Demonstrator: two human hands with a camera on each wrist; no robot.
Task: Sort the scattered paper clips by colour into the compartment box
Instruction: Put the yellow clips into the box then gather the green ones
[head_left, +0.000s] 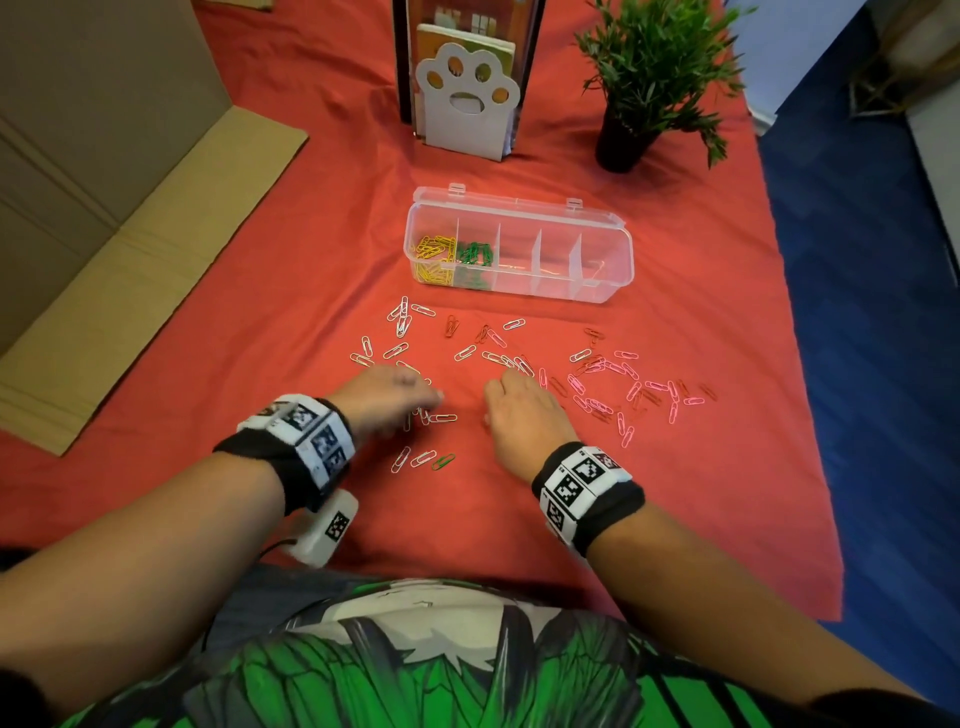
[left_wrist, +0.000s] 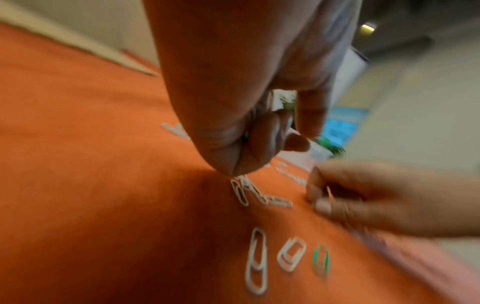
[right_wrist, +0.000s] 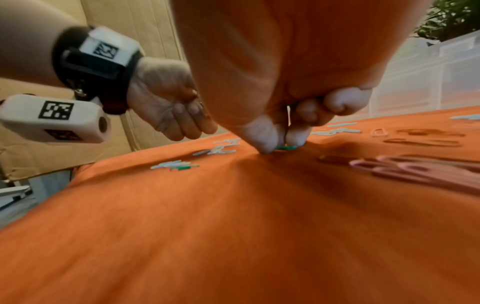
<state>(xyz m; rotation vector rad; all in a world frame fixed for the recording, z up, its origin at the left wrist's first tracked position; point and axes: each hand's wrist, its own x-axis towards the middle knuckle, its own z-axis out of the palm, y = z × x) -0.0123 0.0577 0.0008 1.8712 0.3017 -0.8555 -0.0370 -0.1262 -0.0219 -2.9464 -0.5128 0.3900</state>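
The box (head_left: 519, 249) stood open on the red cloth (head_left: 322, 260) that covered the bench, lid folded back, beyond the scattered clips. Its leftmost compartment held yellow clips (head_left: 434, 257), the next one green clips (head_left: 475, 257); the other compartments looked almost bare, though a thin pale thing lay in one and I could not tell what it was.

White clips (head_left: 402, 319) lay loose on the left part of the cloth, red clips (head_left: 452, 326) near the middle, and pink clips (head_left: 623, 384) in a wide scatter to the right. One stray green clip (head_left: 443, 461) lay just beside two white ones, near the person's body.

The left hand (head_left: 387, 397) hung over a small bunch of white clips, fingers (left_wrist: 262, 142) curled in; the blur hid whether they held anything.

The right hand (head_left: 522, 415) was down at the cloth, its fingers (right_wrist: 262, 133) pressed together at the tips and pinching a green clip (right_wrist: 285, 147) that still touched the cloth.

A plant (head_left: 654, 67) and a paw-shaped holder (head_left: 467, 98) stood behind the box, with flat cardboard (head_left: 130, 291) to the left.
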